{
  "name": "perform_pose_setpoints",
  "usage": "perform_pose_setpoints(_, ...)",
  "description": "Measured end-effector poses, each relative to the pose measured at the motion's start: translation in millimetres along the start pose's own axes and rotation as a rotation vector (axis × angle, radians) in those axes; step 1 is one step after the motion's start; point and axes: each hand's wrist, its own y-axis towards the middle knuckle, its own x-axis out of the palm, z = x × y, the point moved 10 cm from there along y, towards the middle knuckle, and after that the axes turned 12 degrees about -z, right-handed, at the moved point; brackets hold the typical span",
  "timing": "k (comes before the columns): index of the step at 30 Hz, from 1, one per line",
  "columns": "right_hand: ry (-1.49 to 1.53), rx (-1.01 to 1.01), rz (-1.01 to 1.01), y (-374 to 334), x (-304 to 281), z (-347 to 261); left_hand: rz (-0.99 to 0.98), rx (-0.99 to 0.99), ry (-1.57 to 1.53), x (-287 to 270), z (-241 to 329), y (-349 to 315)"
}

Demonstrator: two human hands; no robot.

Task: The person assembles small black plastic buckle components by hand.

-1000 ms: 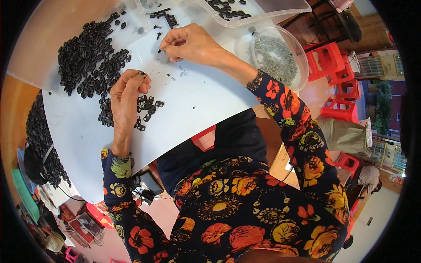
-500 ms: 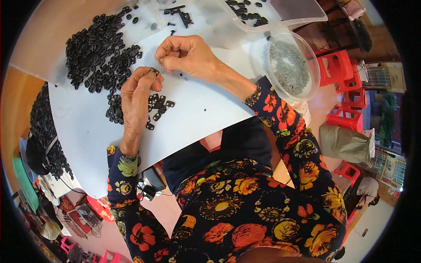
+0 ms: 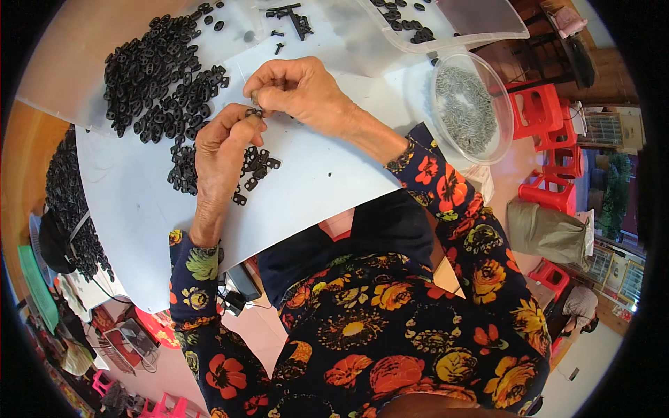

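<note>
My left hand (image 3: 221,146) pinches a small black plastic piece (image 3: 254,112) between thumb and fingertips. Right above it, my right hand (image 3: 300,90) has thumb and forefinger pressed together close to the piece; whatever they hold is too small to make out. Beneath and beside my left hand lies a group of small black pieces with holes (image 3: 259,166). A larger heap of black oval pieces with holes (image 3: 150,76) spreads out beyond it to the left.
A round clear tub (image 3: 507,124) of small silvery metal parts (image 3: 460,104) stands at the right. Clear plastic bins (image 3: 481,36) line the far side of the white table (image 3: 306,188). Short black parts (image 3: 301,26) lie at the back. Red stools (image 3: 535,111) stand beyond the tub.
My hands have come together: the right fingertips moved down toward the black piece, and my left hand shifted slightly right and up. The view has shifted a little.
</note>
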Motion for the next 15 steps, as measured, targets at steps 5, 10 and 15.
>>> perform_pose_setpoints(5,0.019,0.014,-0.026,1.5,-3.7,5.0,0.072,0.034,-0.111,-5.2,-0.2,1.6)
perform_pose_setpoints(10,0.010,0.008,-0.113,5.4,1.7,7.2,0.064,0.058,-0.099,-3.9,3.2,-0.7)
perform_pose_setpoints(15,-0.013,-0.028,-0.107,7.3,2.8,7.3,0.085,0.011,-0.031,-10.1,-0.9,1.7)
